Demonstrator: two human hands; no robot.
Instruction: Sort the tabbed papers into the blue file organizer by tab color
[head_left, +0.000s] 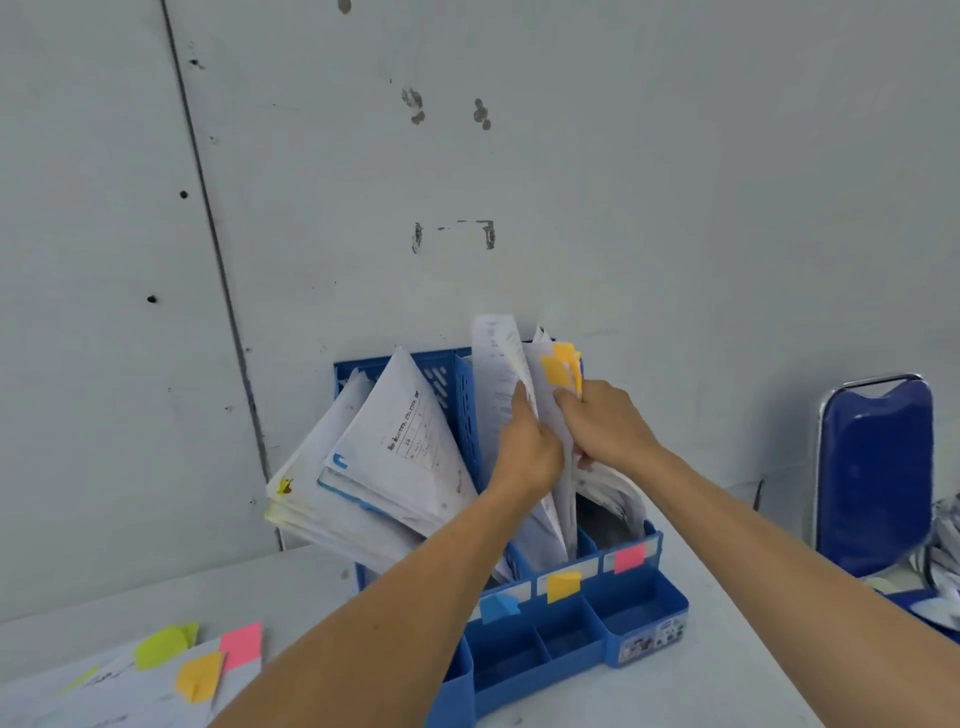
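Note:
The blue file organizer (644, 618) stands on the table against the wall, its front slots labelled with a blue tab (498, 607), a yellow tab (563, 586) and a pink tab (629, 557). Upright sheets with yellow tabs (561, 366) stand in the middle slot. My left hand (527, 447) grips the left sheets of that bundle. My right hand (605, 421) pinches the yellow-tabbed sheets just below their tabs. A thick stack of papers (384, 457) leans out of the left slot.
Loose papers with green (163, 646), yellow (200, 675) and pink (241, 644) tabs lie on the table at lower left. A blue chair back (875, 473) stands at the right, with cluttered items beside it. The wall is right behind the organizer.

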